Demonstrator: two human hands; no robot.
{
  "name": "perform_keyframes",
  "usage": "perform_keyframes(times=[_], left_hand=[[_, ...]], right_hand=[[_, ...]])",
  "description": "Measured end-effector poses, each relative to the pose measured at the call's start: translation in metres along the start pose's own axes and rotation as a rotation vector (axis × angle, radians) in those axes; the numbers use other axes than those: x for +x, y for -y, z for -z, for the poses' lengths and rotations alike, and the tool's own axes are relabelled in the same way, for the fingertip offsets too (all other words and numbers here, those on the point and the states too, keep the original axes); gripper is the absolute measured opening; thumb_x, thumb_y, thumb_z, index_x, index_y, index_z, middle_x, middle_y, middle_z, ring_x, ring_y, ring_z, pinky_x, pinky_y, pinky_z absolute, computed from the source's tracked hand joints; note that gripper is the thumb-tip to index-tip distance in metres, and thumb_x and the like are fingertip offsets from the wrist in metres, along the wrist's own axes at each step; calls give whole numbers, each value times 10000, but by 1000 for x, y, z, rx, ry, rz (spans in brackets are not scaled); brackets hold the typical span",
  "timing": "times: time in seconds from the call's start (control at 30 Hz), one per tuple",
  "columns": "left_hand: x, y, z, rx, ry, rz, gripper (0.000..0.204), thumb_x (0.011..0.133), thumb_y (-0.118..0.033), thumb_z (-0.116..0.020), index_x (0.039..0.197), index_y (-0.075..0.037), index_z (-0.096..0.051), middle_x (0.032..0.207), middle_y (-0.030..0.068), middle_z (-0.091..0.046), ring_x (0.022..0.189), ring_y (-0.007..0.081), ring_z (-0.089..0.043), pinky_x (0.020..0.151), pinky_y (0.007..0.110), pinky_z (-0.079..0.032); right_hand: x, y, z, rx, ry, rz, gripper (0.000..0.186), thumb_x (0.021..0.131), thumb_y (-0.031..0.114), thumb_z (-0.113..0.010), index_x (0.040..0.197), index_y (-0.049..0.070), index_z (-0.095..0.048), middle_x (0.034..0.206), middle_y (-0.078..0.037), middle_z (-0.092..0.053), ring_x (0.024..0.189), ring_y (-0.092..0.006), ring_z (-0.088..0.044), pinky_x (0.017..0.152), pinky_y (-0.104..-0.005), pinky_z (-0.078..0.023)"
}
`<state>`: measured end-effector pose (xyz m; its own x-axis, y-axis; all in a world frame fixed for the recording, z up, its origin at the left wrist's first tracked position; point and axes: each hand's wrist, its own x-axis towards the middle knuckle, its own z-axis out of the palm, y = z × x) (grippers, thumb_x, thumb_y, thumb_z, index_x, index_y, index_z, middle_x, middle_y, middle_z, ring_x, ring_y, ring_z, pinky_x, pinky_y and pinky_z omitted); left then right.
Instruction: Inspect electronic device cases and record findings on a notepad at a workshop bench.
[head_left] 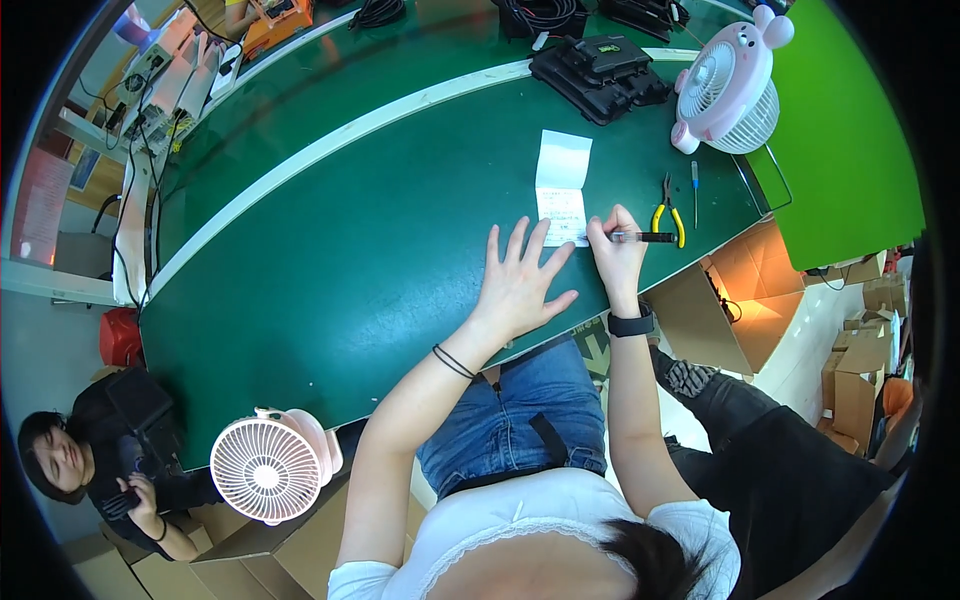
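On the green tabletop lies a folded white paper [562, 205], opened out, with handwriting on its lower half. My right hand [618, 252] is closed around a pen [645, 237] with a dark end, its tip at the paper's lower right. Fingers spread, my left hand [523, 284] rests flat on the table, fingertips by the paper's lower left edge. Just right of my right hand are yellow-handled pliers [667, 213], and a thin blue screwdriver [695, 190] lies beside them.
A pink animal-shaped fan [728, 85] stands at the far right, near a black case [600, 77]. Another pink fan [268, 470] is at the table's near left corner. An open cardboard box [758, 290] stands below the right edge. A person [100, 470] sits at the left.
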<state>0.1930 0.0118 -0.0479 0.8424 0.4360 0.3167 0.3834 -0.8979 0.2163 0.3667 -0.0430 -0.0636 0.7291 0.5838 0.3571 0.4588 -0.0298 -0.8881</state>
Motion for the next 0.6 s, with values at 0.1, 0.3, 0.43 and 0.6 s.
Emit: perform_keyframes(times=[0.1,0.3,0.43,0.6], left_hand=[[1,0,-1,-1,8,-2,612,861,-571,-592,1361,-221,-547,1438,170,-408,1378,381,-334,1101,657,-219],[0,0,1,-6,8,4,597,856,-562,-610,1346,-224,-554,1441,174,-408,1365,381,-349,1094,649,-246],[0,0,0,6,5,0,595,855,-560,-612,1342,-223,-555,1439,173,-409,1363,380,-350,1093,649,-250],[1,0,-1,4,-8,-7,592,856,-557,-614,1340,-220,-555,1433,176,-411,1357,383,-354,1086,651,-258]], right_hand=[[0,-7,1,-12,17,-14,303,815,67,-670,668,42,-406,575,-3,-401,547,-61,-386,493,-263,-314],[-2,2,0,-15,-2,-12,302,814,64,-668,670,46,-404,575,2,-399,547,-59,-372,492,-258,-308],[-1,1,1,-5,1,-20,294,815,64,-666,677,47,-407,572,5,-399,545,-57,-368,489,-257,-305],[0,2,2,-28,16,-4,287,814,59,-661,679,45,-408,572,1,-408,545,-58,-383,489,-257,-311]])
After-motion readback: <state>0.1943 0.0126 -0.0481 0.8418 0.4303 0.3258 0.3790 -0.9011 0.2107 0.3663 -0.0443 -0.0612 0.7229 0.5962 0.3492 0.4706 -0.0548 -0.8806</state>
